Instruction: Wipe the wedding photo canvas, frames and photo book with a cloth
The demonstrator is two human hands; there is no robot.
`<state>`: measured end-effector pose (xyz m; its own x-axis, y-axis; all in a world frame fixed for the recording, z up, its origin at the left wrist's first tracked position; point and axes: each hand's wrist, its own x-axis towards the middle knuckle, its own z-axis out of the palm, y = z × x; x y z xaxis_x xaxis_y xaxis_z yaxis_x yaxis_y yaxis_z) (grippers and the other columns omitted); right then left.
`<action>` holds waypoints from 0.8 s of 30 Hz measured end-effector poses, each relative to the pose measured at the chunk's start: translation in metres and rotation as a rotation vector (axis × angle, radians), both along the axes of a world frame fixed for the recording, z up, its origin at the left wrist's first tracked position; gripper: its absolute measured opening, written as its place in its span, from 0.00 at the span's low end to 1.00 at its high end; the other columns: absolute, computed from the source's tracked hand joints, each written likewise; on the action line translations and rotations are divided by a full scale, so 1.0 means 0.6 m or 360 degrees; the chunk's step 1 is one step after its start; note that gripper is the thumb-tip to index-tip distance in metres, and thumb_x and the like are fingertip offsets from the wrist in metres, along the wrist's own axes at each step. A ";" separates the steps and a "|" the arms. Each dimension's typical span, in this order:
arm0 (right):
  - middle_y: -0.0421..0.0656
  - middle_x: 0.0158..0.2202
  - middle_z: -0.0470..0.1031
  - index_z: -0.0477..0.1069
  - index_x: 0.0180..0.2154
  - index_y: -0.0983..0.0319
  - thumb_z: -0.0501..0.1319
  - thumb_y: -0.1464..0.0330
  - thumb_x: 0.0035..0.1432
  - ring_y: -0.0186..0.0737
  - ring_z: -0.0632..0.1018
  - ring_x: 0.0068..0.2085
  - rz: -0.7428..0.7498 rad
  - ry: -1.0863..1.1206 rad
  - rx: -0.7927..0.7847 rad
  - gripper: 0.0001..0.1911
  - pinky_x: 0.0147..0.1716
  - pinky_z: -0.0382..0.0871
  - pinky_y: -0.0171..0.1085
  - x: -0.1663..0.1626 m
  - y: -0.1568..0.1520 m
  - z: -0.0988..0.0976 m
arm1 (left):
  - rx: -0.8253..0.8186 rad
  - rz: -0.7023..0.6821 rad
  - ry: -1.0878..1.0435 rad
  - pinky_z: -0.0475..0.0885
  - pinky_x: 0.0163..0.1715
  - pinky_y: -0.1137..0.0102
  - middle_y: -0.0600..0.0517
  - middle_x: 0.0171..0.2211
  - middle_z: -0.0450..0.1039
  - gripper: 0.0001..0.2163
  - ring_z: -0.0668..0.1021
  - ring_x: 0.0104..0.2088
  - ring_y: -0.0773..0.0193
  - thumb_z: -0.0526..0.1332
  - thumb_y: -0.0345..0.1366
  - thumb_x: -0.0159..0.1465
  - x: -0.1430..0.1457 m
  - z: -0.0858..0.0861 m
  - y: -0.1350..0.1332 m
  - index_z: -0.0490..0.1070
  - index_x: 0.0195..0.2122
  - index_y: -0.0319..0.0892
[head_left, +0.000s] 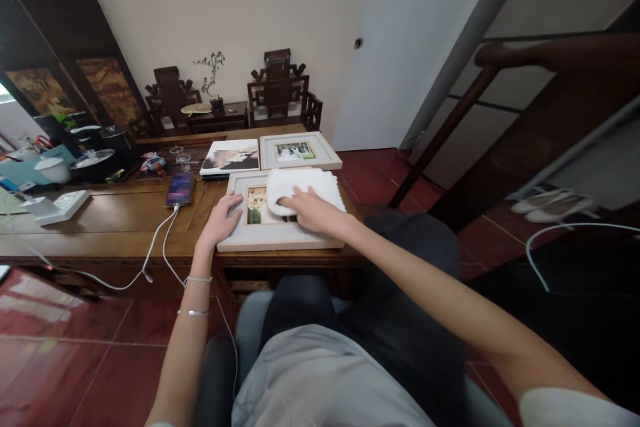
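Recorded, left to right, wooden table [120, 213] bearing phone [180, 189] plugged into white cable [156, 237], left hand [223, 217] with thumb and fingers parted at left edge of near picture frame [273, 231], far picture frame [300, 151] just behind, and right hand [317, 212] pinching white cloth [304, 181] over near picture frame's right part.

This looks like a home. Carved chairs [278, 88] stand beyond the table [117, 217]; picture frames [327, 159] lie by its right edge.
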<state>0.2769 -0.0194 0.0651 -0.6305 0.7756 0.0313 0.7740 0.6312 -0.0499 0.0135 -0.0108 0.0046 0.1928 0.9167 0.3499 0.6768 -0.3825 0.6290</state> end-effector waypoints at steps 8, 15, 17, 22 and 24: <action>0.54 0.55 0.74 0.66 0.61 0.62 0.49 0.85 0.49 0.55 0.65 0.64 0.0227 0.0030 -0.0258 0.38 0.60 0.58 0.53 0.029 -0.146 0.043 | 0.0031 -0.0032 0.0039 0.55 0.68 0.55 0.43 0.61 0.69 0.21 0.62 0.68 0.53 0.56 0.41 0.65 -0.005 -0.001 0.002 0.72 0.57 0.39; 0.54 0.61 0.69 0.62 0.63 0.65 0.47 0.85 0.50 0.53 0.59 0.68 0.0070 0.0221 -0.0001 0.39 0.65 0.49 0.55 0.026 -0.024 -0.016 | 0.0040 -0.0053 0.0089 0.54 0.68 0.52 0.43 0.62 0.69 0.21 0.62 0.68 0.52 0.56 0.41 0.65 -0.008 0.001 0.001 0.72 0.57 0.41; 0.55 0.60 0.70 0.61 0.64 0.65 0.47 0.85 0.51 0.53 0.61 0.67 0.0006 0.0251 0.0077 0.38 0.64 0.50 0.55 0.022 0.021 -0.021 | 0.0038 -0.0049 0.0090 0.54 0.68 0.51 0.43 0.62 0.69 0.20 0.62 0.68 0.52 0.56 0.41 0.65 -0.007 0.003 0.000 0.72 0.56 0.41; 0.57 0.53 0.75 0.64 0.61 0.66 0.47 0.85 0.52 0.56 0.66 0.61 -0.0049 0.0120 0.0155 0.36 0.59 0.54 0.57 0.005 0.055 -0.024 | 0.0009 -0.0040 0.0058 0.54 0.68 0.53 0.42 0.62 0.68 0.21 0.61 0.68 0.53 0.56 0.40 0.65 -0.006 0.002 0.000 0.72 0.57 0.40; 0.57 0.50 0.76 0.66 0.60 0.66 0.47 0.85 0.51 0.58 0.67 0.60 -0.0031 0.0058 0.0119 0.35 0.58 0.55 0.58 0.003 0.027 -0.018 | 0.0001 -0.0040 0.0029 0.54 0.68 0.55 0.43 0.62 0.68 0.20 0.61 0.68 0.54 0.56 0.39 0.65 -0.006 0.001 0.000 0.71 0.57 0.40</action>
